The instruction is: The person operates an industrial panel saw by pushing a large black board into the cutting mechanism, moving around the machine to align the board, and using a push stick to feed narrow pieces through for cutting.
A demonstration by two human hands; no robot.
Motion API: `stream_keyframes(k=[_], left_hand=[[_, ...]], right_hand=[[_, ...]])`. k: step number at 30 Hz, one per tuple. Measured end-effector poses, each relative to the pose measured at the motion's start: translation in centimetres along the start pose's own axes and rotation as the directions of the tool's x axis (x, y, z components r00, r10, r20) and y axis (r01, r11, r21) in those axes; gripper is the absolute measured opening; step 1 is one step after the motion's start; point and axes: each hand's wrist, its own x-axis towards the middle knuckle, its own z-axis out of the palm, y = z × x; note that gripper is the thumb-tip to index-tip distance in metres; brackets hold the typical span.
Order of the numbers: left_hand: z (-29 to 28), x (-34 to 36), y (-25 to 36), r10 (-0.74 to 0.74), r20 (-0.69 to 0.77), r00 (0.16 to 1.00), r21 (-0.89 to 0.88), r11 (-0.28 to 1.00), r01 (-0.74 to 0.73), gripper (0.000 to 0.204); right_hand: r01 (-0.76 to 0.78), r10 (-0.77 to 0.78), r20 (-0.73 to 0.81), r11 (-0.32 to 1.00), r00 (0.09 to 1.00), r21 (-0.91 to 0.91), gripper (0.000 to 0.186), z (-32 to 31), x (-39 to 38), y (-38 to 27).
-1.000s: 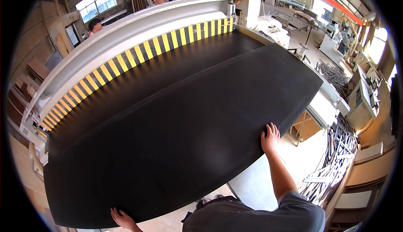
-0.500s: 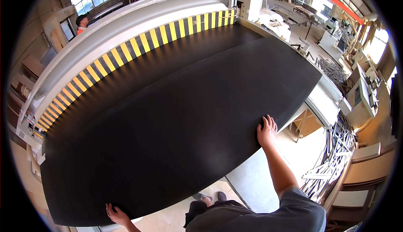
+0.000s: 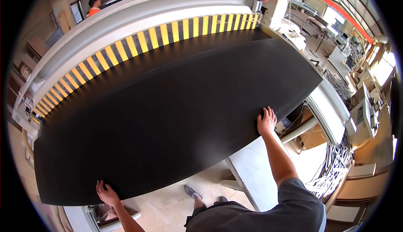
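A large, thin black board (image 3: 180, 106) lies flat across the machine's bed, its far edge close to a yellow-and-black striped guard (image 3: 147, 40). My left hand (image 3: 108, 193) rests palm down on the near edge toward the left, fingers spread over the top. Farther right, my right hand (image 3: 267, 121) presses on the same near edge, its fingers apart and the thumb lying on the board's surface. The underside of the board at both hands is hidden. Beyond it, a dark strip of the bed (image 3: 235, 36) shows before the guard.
A grey-white beam (image 3: 168, 3) arches over the guard, with a person in orange (image 3: 94, 6) behind it. Below the right forearm stands a pale support table (image 3: 256, 173). Piled strips (image 3: 336, 160) and stacked panels (image 3: 365, 186) lie at right. Concrete floor (image 3: 163, 207) surrounds my feet.
The board has slid away from me, narrowing the dark strip before the striped guard. Both hands have gone forward with it, and one foot has stepped. My view has shifted.
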Motion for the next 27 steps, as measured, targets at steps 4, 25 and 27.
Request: stream_keyframes(k=[4, 25, 27], left_hand=[[1.8, 3.9, 0.6, 0.012, -0.018, 1.000, 0.005, 1.000, -0.012, 0.032], [7.5, 15.1, 6.6, 0.040, 0.122, 0.992, 0.140, 0.988, -0.057, 0.041], [7.5, 15.8, 7.4, 0.021, 0.144, 0.989, 0.139, 0.989, -0.041, 0.041]], right_hand=[[0.002, -0.001, 0.003, 1.000, 1.000, -0.011, 0.052, 2.0, 2.0, -3.5], [-0.043, 0.043, 0.005, 0.998, 0.999, -0.041, 0.050, 6.2, 9.5, -11.6], [-0.032, 0.032, 0.011, 0.998, 0.999, -0.045, 0.051, 6.0, 10.4, -12.1]])
